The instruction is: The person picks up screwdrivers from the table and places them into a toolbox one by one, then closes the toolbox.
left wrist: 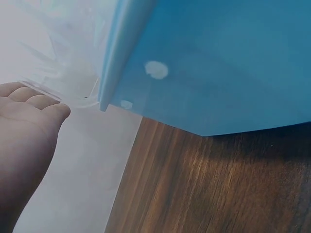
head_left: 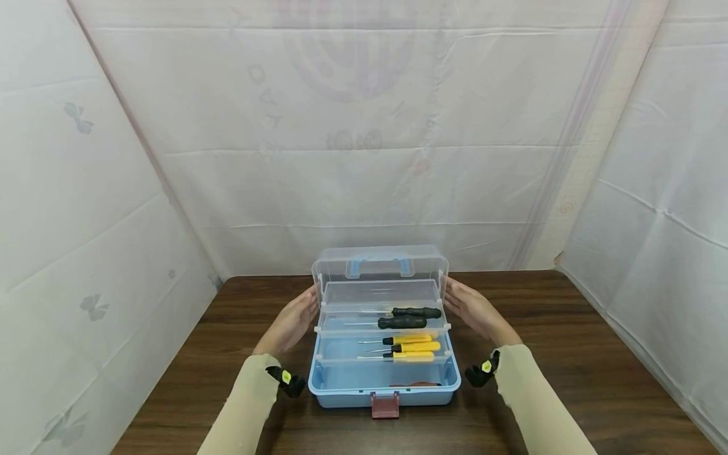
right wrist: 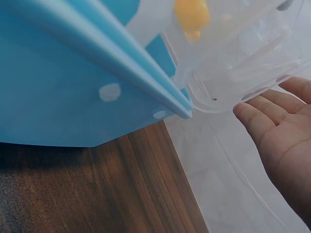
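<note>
A light blue toolbox [head_left: 341, 399] stands on the table with its clear lid [head_left: 381, 254] raised at the back. Its clear tiers are spread out, bearing two black-handled screwdrivers [head_left: 402, 323] and three yellow-handled screwdrivers [head_left: 416, 347]. Low in the base lies a thin reddish item [head_left: 419, 384]. At the lid's left side is my left hand [head_left: 291, 323], its nearly straight fingers at the lid's edge, fingertips partly hidden in the head view. My right hand [head_left: 474, 311] mirrors it on the right, fingers extended at the clear lid edge [right wrist: 214, 108]. The dark red latch [head_left: 385, 406] hangs down in front.
The dark wooden table [head_left: 188, 373] extends to both sides of the toolbox. Pale sheeting [head_left: 364, 189] rises behind the table's back edge, with more on the left and right. A black wrist strap [head_left: 287, 380] sits on each sleeve.
</note>
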Available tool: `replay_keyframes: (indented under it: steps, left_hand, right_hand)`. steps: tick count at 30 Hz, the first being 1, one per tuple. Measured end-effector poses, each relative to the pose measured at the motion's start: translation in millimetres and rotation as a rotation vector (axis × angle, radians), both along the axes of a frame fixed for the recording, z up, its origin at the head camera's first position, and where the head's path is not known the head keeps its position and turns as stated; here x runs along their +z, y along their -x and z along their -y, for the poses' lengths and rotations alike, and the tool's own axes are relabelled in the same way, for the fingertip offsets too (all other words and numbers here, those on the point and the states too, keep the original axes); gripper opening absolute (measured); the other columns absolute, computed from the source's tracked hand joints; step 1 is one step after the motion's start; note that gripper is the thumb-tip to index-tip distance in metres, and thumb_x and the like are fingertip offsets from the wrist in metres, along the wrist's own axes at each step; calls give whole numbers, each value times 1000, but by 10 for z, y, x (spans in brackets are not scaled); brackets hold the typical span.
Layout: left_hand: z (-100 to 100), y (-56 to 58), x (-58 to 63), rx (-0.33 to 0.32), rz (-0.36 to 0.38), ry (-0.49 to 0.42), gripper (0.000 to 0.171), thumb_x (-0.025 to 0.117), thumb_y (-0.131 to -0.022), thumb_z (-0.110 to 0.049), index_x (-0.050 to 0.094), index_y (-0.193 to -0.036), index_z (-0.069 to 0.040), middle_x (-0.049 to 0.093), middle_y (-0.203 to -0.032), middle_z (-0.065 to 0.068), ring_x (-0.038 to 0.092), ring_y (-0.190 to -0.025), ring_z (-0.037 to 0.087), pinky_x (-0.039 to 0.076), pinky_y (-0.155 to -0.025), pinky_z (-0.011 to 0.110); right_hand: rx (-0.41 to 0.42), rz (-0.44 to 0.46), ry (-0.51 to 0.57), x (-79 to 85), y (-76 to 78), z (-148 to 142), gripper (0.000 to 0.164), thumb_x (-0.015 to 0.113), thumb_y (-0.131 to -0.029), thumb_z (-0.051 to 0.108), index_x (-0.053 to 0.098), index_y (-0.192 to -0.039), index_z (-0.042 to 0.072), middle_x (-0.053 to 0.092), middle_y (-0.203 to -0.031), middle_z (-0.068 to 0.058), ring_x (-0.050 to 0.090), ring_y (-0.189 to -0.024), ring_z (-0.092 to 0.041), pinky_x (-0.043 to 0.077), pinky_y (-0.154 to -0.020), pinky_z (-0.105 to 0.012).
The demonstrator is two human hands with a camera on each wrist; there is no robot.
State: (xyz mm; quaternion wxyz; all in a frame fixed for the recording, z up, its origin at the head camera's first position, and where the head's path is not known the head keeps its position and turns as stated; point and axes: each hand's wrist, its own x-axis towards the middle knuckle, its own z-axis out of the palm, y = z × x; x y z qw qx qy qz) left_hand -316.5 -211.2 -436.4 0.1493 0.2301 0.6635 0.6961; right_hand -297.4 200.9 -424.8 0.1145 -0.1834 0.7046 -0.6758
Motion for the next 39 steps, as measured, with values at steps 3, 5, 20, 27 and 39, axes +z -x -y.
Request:
replay_keyframes:
  steps: [3, 5, 20, 27, 39]
  left_hand:
    - [-4, -3, 6, -2, 0, -8, 57, 22, -107, -35, 7, -155, -9, 5, -164, 3, 1, -151, 22, -2, -122, 46]
    - [-9, -5, 11, -4, 7, -12, 57, 21, -107, -34, 5, -155, -8, 3, -164, 4, 0, -151, 22, -3, -122, 46]
    - [-11, -81, 42, -16, 40, -50, 57, 20, -107, -30, 0, -154, -4, -2, -163, 7, -4, -150, 24, -5, -121, 45]
    - [-17, -72, 43, -20, 39, -66, 57, 20, -107, -30, 0, -154, -3, -2, -163, 9, -4, -150, 26, -5, -121, 45]
    - [-37, 27, 19, 26, 102, -28, 61, 24, -106, -37, 1, -155, -8, 0, -164, 6, -2, -151, 24, -2, -122, 45]
  right_hand:
    - [1, -12, -13, -1, -7, -12, 62, 24, -106, 36, 3, -153, 0, 1, -162, -17, 4, -149, -35, 10, -119, -50]
    - [4, -22, -15, -6, -11, -22, 63, 23, -106, 37, 3, -153, 0, 1, -161, -18, 4, -148, -36, 10, -119, -51]
    - [-21, -3, 14, -35, -67, -39, 65, 28, -106, 37, 6, -153, -2, 4, -160, -21, 6, -148, -38, 11, -118, -48]
    - [-20, 25, 17, -36, -54, -34, 63, 27, -106, 34, 5, -152, -3, 3, -161, -20, 4, -148, -37, 8, -119, -49]
    - [-18, 22, 2, -87, 22, -5, 64, 26, -106, 38, 5, -154, 1, 3, -162, -16, 5, -148, -35, 11, -119, -49]
